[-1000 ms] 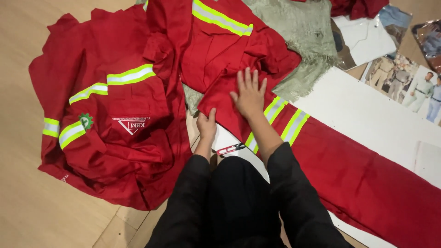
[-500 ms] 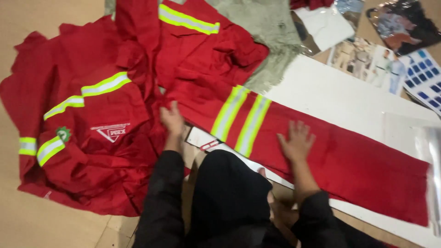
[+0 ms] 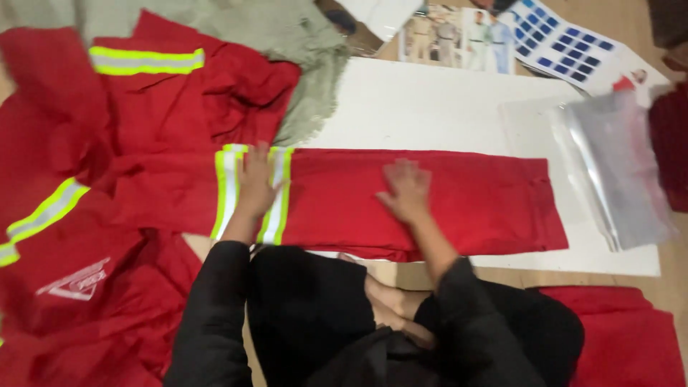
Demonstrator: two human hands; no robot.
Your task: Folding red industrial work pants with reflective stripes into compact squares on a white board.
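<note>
Head view: fingers (image 3: 252,161) flat (red trouser leg (image 3: 430,197)).

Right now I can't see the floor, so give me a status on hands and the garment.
Left hand flat on striped band. Right hand flat on red trouser leg. Clear plastic bag beside the hem.

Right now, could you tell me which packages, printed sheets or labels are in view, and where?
Clear plastic bag: right, on the white board.
Colour swatch chart: top right, blue squares on white.
Photo sheet: top centre, clothed figures.
White logo patch: lower left, on red workwear.
</note>
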